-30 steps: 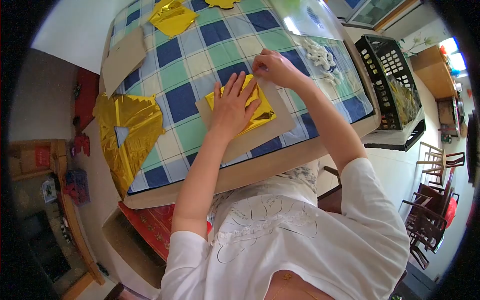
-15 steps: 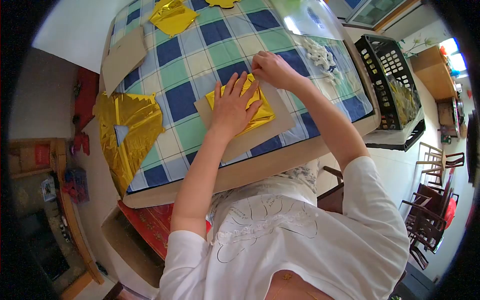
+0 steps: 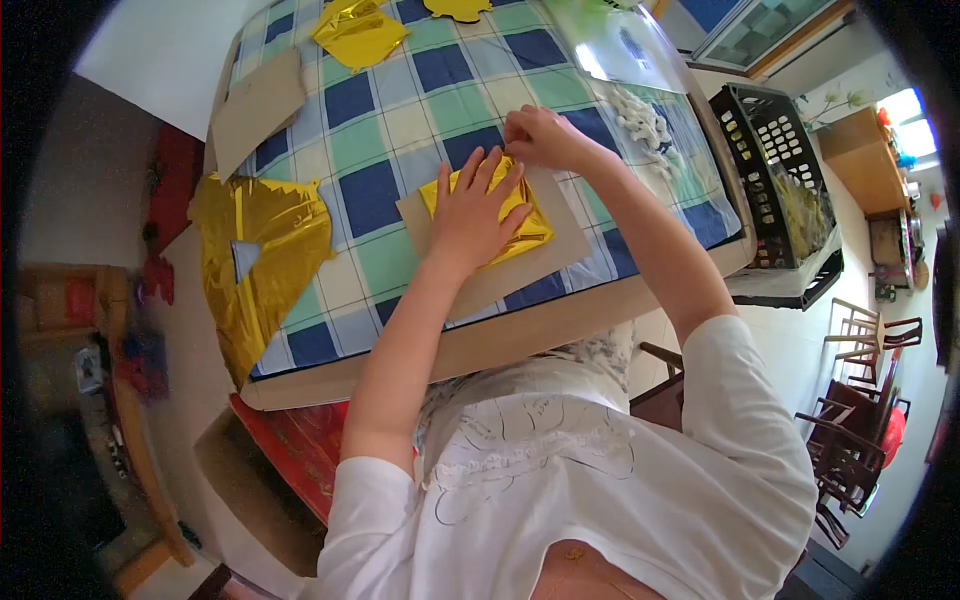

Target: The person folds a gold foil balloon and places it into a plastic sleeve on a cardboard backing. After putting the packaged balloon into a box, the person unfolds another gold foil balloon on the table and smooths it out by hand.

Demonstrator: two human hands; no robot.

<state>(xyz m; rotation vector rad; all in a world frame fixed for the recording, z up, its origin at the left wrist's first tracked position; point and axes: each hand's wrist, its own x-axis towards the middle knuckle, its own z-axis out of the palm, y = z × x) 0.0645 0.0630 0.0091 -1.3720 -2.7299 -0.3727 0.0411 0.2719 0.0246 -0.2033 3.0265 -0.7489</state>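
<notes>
My left hand [image 3: 468,218] lies flat with spread fingers on a folded piece of shiny gold foil [image 3: 533,230]. Under the foil is a flat grey-brown cardboard sheet [image 3: 566,222], resting on a checked tablecloth [image 3: 385,260]. At the foil's far right corner, my right hand [image 3: 545,138] is closed, its fingertips bent down and pressed together. Whatever those fingertips pinch is hidden by the hand.
To the left, a larger gold foil sheet [image 3: 285,230] hangs over the table edge, beside another cardboard piece [image 3: 258,112]. More gold foil [image 3: 360,38] lies at the far side. Crumpled white material [image 3: 642,122] sits to the right, near a black crate [image 3: 775,150] beside the table.
The whole view has shifted slightly. Both hands keep nearly the same places, the left flat on the foil and the right closed at its corner.
</notes>
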